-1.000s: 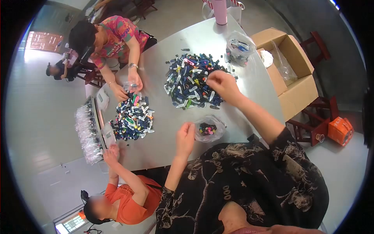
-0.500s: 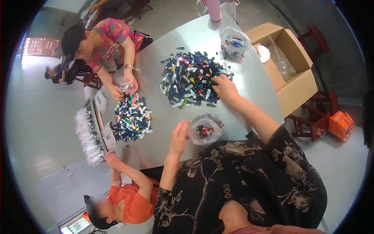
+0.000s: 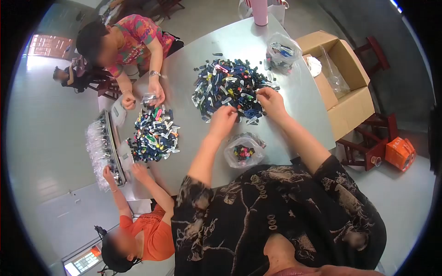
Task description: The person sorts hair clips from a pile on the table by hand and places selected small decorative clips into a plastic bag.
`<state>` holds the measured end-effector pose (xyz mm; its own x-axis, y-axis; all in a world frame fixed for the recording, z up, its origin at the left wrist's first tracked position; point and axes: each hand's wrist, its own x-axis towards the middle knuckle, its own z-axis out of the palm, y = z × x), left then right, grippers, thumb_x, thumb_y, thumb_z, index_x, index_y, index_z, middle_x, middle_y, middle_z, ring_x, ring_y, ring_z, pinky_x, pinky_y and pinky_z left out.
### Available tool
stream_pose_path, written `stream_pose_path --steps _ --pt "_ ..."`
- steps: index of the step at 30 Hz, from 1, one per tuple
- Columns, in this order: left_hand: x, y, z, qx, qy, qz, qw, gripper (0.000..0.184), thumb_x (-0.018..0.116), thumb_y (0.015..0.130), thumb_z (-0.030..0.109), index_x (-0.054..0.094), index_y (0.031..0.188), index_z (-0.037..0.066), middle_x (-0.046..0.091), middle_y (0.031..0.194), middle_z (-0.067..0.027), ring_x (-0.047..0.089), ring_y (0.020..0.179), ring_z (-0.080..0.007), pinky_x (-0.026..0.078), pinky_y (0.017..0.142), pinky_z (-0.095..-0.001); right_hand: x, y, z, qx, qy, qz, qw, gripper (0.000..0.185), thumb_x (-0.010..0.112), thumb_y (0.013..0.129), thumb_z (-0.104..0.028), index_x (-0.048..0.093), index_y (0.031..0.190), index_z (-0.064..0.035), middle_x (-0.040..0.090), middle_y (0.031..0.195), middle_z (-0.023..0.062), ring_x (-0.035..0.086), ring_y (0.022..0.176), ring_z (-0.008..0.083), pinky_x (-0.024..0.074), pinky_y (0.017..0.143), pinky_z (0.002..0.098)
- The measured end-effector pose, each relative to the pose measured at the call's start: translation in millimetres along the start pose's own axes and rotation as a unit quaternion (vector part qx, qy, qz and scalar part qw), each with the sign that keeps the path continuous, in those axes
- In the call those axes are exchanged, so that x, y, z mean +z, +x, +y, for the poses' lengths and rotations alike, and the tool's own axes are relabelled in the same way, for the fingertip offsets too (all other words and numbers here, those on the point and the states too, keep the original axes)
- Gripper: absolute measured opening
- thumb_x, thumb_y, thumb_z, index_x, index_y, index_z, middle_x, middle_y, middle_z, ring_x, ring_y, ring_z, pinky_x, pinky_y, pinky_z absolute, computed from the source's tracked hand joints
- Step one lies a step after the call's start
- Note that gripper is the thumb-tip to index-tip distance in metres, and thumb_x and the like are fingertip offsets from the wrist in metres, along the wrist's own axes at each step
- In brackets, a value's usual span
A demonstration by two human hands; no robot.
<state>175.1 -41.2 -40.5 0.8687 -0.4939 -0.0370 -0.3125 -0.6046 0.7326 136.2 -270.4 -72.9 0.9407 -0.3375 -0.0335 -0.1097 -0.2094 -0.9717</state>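
A large pile of hair clips (image 3: 225, 89) lies on the metal table, mixing dark, white and a few coloured snap clips with small black pieces. My left hand (image 3: 223, 122) rests at the pile's near edge, fingers bent together among the clips; whatever is between them is hidden. At the right side of the pile, my right hand (image 3: 270, 103) has its thumb and fingers pinched, the tips too small to make out. Close to my body stands an open clear plastic bag (image 3: 230, 149) with small colourful pieces inside.
Another bag of clips (image 3: 283, 53) and a pink cup (image 3: 259, 13) are farther back. An open cardboard box (image 3: 354, 101) stands right of the table. Two co-workers sit leftward, near a smaller clip pile (image 3: 154, 135) and a tray of clear packets (image 3: 102, 149).
My left hand has left the plastic bag and moved up to the pile. My right hand has shifted slightly towards me. The co-workers' hands have moved apart.
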Motion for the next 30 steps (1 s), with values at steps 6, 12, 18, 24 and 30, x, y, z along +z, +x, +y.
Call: stream_pose_path --steps 6,12,18,24,30 --pt "29 36 -3 -0.028 0.157 -0.030 0.987 0.015 0.070 0.083 0.020 0.070 0.085 0.006 0.067 0.097 -0.0148 0.066 0.089 -0.0359 0.053 0.078 -0.0466 -26 -35 -32 0.026 0.019 -0.029 0.999 0.012 0.070 0.088 -0.010 0.070 0.095 -0.0010 0.068 0.079 0.0048 0.061 0.072 0.0101 0.0499 0.068 0.0269" --pt "25 32 -4 -0.076 0.081 0.034 0.993 0.016 0.069 0.085 0.023 0.071 0.087 0.007 0.068 0.082 -0.0136 0.067 0.080 -0.0365 0.053 0.073 -0.0456 -31 -60 -35 0.066 0.057 -0.025 0.996 0.012 0.071 0.089 -0.010 0.070 0.095 -0.0004 0.068 0.081 0.0042 0.060 0.072 0.0089 0.0495 0.067 0.0254" --pt "-48 -31 58 -0.085 -0.096 0.095 0.987 0.013 0.070 0.092 0.013 0.068 0.095 0.001 0.058 0.068 0.0018 0.049 0.062 -0.0047 0.040 0.055 -0.0239 -42 -95 -127 -0.024 0.105 -0.157 0.982 0.013 0.070 0.089 -0.009 0.070 0.099 -0.0011 0.068 0.084 0.0024 0.060 0.074 0.0088 0.0485 0.065 0.0265" --pt "-85 -105 122 -0.061 -0.056 0.115 0.990 0.011 0.070 0.091 0.010 0.068 0.095 0.000 0.057 0.073 0.0014 0.049 0.064 -0.0048 0.039 0.055 -0.0228 -19 -91 -97 -0.169 -0.064 -0.172 0.968 0.011 0.071 0.087 -0.010 0.071 0.094 -0.0024 0.067 0.085 0.0126 0.066 0.078 0.0274 0.0518 0.069 0.0360" --pt "-62 -125 136 -0.022 0.005 0.084 0.996 0.015 0.075 0.084 0.012 0.068 0.093 0.002 0.062 0.078 -0.0091 0.059 0.062 -0.0166 0.047 0.056 -0.0300 -5 -31 -40 -0.107 -0.202 -0.053 0.972 0.017 0.067 0.088 -0.012 0.068 0.105 -0.0068 0.063 0.095 0.0123 0.067 0.083 0.0312 0.0531 0.075 0.0407"
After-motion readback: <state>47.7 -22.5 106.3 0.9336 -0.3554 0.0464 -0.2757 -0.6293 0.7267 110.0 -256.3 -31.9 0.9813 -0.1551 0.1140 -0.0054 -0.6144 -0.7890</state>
